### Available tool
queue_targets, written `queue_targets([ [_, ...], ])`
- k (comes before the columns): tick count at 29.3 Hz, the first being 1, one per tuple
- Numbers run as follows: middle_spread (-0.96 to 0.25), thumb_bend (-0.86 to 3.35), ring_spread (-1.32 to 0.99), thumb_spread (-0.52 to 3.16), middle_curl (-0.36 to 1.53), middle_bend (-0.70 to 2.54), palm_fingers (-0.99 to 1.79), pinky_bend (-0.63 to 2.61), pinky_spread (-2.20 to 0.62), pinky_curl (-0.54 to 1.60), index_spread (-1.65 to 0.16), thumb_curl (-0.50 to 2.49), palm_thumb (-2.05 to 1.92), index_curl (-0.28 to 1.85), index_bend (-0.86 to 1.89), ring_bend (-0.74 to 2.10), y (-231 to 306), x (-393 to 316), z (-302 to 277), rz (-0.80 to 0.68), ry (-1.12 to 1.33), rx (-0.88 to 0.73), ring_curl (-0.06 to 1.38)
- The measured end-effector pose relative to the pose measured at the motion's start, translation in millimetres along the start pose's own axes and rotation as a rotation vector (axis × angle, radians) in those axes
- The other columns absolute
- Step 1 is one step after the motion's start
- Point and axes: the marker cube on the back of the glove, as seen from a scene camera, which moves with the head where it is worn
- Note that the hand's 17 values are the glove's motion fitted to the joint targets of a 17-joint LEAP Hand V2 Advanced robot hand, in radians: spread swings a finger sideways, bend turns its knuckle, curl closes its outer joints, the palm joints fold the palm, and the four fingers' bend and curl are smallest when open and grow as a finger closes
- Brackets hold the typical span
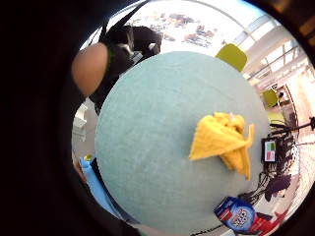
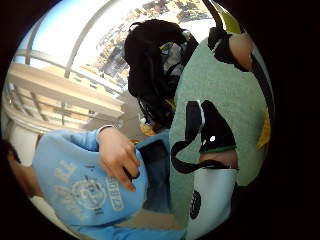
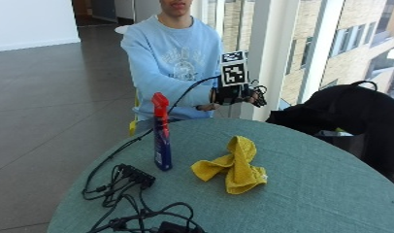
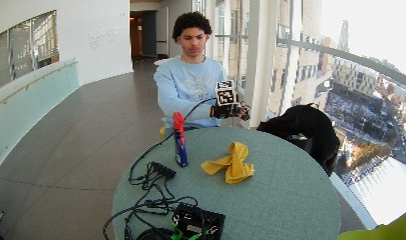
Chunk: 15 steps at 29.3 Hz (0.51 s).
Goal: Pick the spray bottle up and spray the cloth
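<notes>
- Outside view: gloved hand (image 3: pixel 236 94) raised above the table's (image 3: pixel 313 184) far edge, holding nothing; finger state cannot be told. Bottle (image 3: pixel 161 132) upright, left of the crumpled cloth (image 3: pixel 234 165), apart from it.
- Wide outside view: cables (image 4: pixel 156 200) near the bottle.
- Little-finger palm view: cloth on table.

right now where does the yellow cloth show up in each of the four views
Little finger side palm view: yellow cloth crumpled on the round green table, with the spray bottle at the table's edge.
Thumb side palm view: only a yellow sliver at the table edge, probably the cloth.
Outside view: mid-table, beside the upright bottle.
Wide outside view: mid-table.
Shared landmark: the green table.
</notes>
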Motion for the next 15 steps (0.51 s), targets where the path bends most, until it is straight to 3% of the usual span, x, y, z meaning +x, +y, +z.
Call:
queue_targets([
  [7, -0.09, 0.38, -0.05, 0.72, 0.2, 0.44, 0.81, 0.16, 0.15, 0.14, -0.27, 0.18, 0.61, 0.2, 0.23, 0.37, -35.5, -11.5, 26.2, -0.046, 0.052, -0.086, 0.2],
  [15, -0.1, 0.35, -0.06, 0.95, 0.26, 0.43, 0.77, 0.15, 0.19, 0.16, -0.32, 0.24, 0.64, 0.27, 0.2, 0.34, -50.9, -19.8, 37.7, -0.069, 0.047, -0.105, 0.24],
])
